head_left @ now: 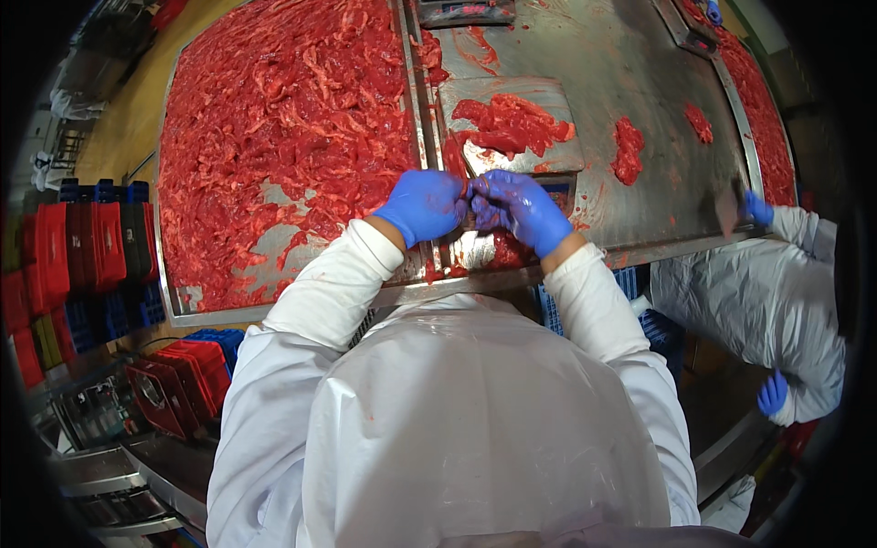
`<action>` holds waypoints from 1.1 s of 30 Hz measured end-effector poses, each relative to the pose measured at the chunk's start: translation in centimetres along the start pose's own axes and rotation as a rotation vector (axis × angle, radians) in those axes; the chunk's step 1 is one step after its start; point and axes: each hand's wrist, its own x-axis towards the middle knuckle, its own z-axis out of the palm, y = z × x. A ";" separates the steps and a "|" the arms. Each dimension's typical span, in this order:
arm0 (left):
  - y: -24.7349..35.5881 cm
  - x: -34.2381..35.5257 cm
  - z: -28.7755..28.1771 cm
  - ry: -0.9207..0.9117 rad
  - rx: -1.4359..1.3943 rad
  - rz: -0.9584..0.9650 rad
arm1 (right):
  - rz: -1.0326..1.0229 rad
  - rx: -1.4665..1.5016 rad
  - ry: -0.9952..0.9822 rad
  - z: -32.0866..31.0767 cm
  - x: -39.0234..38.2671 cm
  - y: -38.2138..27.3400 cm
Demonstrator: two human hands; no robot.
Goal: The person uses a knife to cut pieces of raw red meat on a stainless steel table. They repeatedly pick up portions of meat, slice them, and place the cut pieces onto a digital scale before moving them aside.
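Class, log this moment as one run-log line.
left hand: pinching meat piece | right hand: pinching same piece | below: steel table

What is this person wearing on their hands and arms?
Both the left hand and the right hand wear bright blue disposable gloves. The arms are covered by long white sleeves, and a clear plastic apron lies over the white coat.

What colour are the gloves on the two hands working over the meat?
Blue. Both the left hand and right hand wear them, seen clearly in the head view.
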 end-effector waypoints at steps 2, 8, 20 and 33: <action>0.1 -0.7 -0.1 -0.149 -0.029 0.001 | -0.066 -0.053 0.016 -1.0 1.3 -0.7; -9.4 -7.4 -3.0 -0.171 -0.117 -0.558 | -0.050 0.010 -0.092 -2.4 -3.8 -1.9; -13.1 -1.4 -3.5 0.639 -0.086 -0.541 | -0.273 -0.689 0.360 -10.5 -10.9 -3.9; -3.8 1.9 0.1 0.440 -0.755 -0.198 | -0.550 -1.102 -0.139 2.2 -1.8 -1.8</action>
